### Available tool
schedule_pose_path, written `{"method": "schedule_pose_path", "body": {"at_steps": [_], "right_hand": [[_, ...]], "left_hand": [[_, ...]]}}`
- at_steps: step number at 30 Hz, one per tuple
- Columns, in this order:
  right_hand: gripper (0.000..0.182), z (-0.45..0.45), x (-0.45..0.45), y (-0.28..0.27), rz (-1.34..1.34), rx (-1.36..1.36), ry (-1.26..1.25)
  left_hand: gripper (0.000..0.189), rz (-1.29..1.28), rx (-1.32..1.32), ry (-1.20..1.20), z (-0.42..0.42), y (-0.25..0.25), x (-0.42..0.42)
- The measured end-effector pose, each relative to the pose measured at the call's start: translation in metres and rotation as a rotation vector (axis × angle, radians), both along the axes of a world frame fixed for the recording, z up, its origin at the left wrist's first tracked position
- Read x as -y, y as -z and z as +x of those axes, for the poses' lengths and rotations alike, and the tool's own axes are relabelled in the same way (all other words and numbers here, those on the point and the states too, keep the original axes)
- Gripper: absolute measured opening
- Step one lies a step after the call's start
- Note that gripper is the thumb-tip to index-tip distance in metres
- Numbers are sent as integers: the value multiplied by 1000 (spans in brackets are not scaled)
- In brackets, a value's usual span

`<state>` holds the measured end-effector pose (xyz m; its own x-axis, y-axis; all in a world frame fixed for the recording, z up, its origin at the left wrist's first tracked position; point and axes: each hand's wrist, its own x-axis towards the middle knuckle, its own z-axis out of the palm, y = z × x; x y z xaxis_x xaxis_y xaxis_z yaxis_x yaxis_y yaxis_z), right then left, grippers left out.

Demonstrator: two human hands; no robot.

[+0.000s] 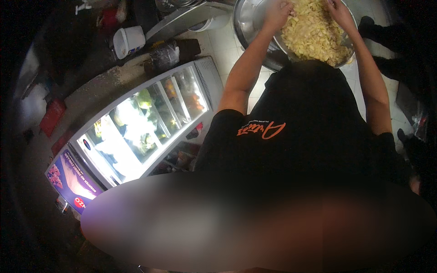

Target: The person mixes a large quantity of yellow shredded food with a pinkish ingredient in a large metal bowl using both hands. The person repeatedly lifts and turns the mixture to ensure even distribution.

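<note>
A wide metal bowl [346,61] stands before me at the top of the head view, heaped with pale yellow chopped pieces [312,32]. Over the left part of the heap is my left hand [278,14], its fingers bent and close to the pieces. My right hand [338,13] is at the heap's right side, near the bowl's rim. The picture's top edge cuts off part of the fingers, and whether either hand grips anything is unclear. To the left, a second metal basin [240,25] is partly covered by the bowl.
A lit glass-door chiller [208,80] with vegetables and bags inside stands at left. Beyond it are a white plastic tub [133,39] and a plastic-wrapped item [165,54]. Tiled floor [222,44] shows between. At right are another person's dark-clothed legs [389,37].
</note>
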<state>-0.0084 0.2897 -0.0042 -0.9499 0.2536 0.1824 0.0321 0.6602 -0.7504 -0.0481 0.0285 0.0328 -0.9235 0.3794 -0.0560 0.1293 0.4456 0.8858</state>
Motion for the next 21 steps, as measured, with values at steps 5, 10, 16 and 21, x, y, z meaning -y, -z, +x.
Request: {"method": "schedule_pose_path", "body": {"at_steps": [5, 10, 16, 21], "right_hand": [[28, 43, 32, -66, -322, 342, -58], [35, 61, 20, 28, -1012, 380, -174], [35, 70, 40, -12, -766, 349, -165], [24, 74, 63, -70, -983, 349, 3]], "left_hand": [[20, 300, 104, -130, 23, 23, -10], [21, -91, -188, 96, 15, 32, -10], [26, 145, 243, 92, 33, -11, -22], [21, 286, 118, 126, 36, 3, -31]]}}
